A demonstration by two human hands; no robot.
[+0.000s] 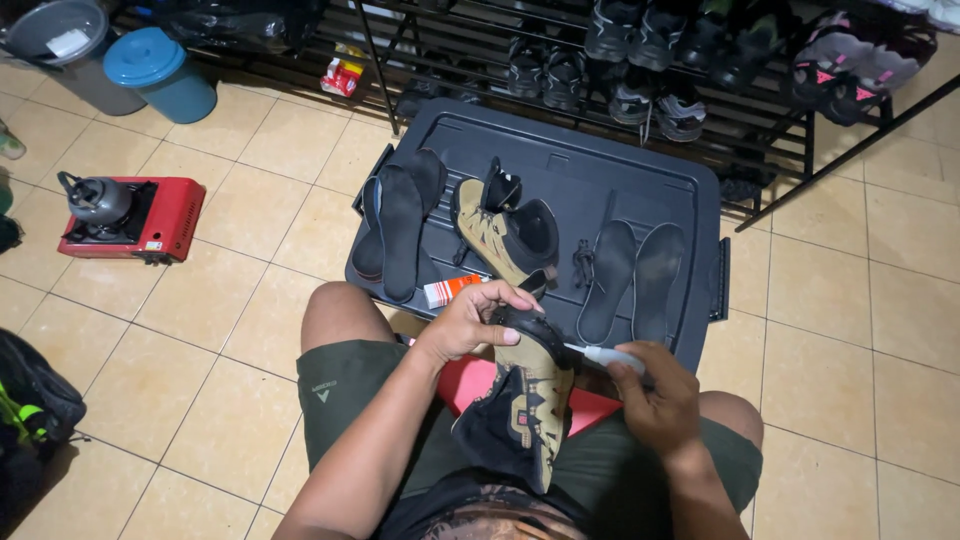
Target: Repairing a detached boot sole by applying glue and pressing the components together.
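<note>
My left hand (470, 322) grips the toe of a tan and black shoe (525, 405) that rests on my lap, sole edge turned up. My right hand (655, 395) holds a small white glue tube (610, 356) with its tip at the shoe's toe edge. On the dark plastic bin lid (560, 160) in front of me lies the matching tan shoe (505, 235), an orange and white box (450, 290), two black insoles (400, 225) on the left and two grey insoles (632, 280) on the right.
A black shoe rack (700, 70) with several pairs stands behind the lid. A red portable stove with a kettle (125, 215) sits at the left on the tiled floor. A blue bucket (160, 72) and a grey bin (70, 50) stand at the far left.
</note>
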